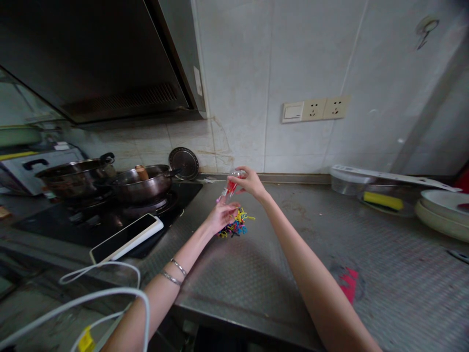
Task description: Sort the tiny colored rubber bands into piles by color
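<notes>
Both of my hands meet above the metal counter, near its back edge. My right hand has its fingers closed round a small clear container with red pieces inside. The container looks tilted. Just below it, my left hand has its fingers bent near the container's lower end; what they hold, if anything, is too small to make out. A loose pile of colourful small bands, yellow, blue, pink and black, lies on the counter beside and partly behind my left hand.
At the left, a pot and a pan stand on the black stove. A white device with a cable lies at its front edge. Bowls, a yellow sponge and a pink-red piece are at the right.
</notes>
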Demonstrator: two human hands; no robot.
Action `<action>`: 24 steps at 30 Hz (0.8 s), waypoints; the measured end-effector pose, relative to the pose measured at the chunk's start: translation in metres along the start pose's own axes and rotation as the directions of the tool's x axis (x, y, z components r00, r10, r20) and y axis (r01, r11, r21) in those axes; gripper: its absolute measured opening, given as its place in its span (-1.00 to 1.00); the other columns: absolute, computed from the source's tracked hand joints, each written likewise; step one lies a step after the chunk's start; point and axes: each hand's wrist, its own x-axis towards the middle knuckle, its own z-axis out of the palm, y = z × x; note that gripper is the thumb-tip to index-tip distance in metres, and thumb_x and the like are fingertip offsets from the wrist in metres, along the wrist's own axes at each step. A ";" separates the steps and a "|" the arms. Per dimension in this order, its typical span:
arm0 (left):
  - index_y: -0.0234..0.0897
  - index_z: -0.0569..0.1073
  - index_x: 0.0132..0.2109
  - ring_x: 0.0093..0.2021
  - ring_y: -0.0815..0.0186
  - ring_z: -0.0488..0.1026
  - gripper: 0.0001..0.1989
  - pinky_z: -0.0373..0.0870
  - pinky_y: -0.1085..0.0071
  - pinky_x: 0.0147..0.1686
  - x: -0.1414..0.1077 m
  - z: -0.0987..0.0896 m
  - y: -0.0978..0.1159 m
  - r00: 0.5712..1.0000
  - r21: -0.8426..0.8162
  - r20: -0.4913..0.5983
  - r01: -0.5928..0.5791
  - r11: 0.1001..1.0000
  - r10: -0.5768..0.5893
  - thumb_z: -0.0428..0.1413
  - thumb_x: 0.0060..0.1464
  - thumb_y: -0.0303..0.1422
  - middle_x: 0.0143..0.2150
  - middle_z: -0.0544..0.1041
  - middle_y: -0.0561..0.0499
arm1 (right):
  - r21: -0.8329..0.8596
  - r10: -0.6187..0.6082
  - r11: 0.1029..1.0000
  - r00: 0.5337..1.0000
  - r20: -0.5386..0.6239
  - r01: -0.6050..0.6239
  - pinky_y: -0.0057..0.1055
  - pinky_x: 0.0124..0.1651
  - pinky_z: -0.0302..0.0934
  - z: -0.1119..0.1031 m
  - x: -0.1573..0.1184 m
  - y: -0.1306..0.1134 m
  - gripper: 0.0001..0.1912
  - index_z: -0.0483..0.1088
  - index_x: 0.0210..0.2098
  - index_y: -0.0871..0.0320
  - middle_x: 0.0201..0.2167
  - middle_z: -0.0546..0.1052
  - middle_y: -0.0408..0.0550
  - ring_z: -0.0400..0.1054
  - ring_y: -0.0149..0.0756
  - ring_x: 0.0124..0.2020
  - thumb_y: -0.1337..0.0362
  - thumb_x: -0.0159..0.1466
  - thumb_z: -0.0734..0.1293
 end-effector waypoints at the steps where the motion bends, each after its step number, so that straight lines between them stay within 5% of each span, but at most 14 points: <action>1: -0.13 0.19 0.08 -0.58 0.51 0.32 -0.40 0.15 0.65 -0.72 0.001 -0.001 0.000 1.000 -0.005 -0.022 0.011 1.000 -0.012 0.05 -0.14 -0.59 -0.37 0.45 0.04 | -0.021 -0.007 1.000 1.000 -0.019 0.007 -0.46 -0.59 0.35 0.000 0.001 0.001 -0.41 0.21 -0.10 0.16 -0.46 0.46 -0.10 0.39 -0.34 -0.47 0.08 -0.08 0.39; 10: -0.38 0.35 -0.18 -0.61 0.47 0.38 -0.69 0.26 0.62 -0.70 0.015 -0.020 -0.004 0.942 -0.087 -0.299 0.134 0.987 -0.154 0.01 -0.16 -0.64 -0.45 0.47 -0.01 | -0.199 -0.152 0.974 0.965 -0.213 0.109 -0.45 -0.59 0.34 -0.018 0.005 -0.002 -0.38 0.21 -0.05 0.12 -0.39 0.41 -0.10 0.37 -0.36 -0.48 0.04 -0.07 0.36; 18: -0.38 0.35 -0.22 -0.62 0.45 0.39 -0.82 0.32 0.58 -0.69 0.018 -0.030 -0.001 0.913 -0.095 -0.372 0.144 0.985 -0.170 0.04 -0.05 -0.51 -0.39 0.48 -0.07 | -0.080 -0.161 0.984 0.986 -0.038 0.157 -0.49 -0.58 0.34 -0.011 0.001 -0.017 -0.35 0.18 0.00 0.12 -0.27 0.39 -0.01 0.39 -0.33 -0.40 0.09 -0.05 0.37; 24: -0.40 0.29 -0.15 -0.37 0.26 0.48 -0.79 0.37 0.53 -0.62 0.022 -0.036 -0.003 0.897 -0.240 -0.371 0.158 0.958 -0.241 0.01 0.02 -0.42 -0.28 0.45 -0.19 | -0.036 -0.193 0.980 0.981 0.028 0.194 -0.48 -0.59 0.34 -0.006 -0.001 -0.021 -0.32 0.16 0.02 0.11 -0.20 0.36 0.02 0.39 -0.28 -0.36 0.12 -0.07 0.39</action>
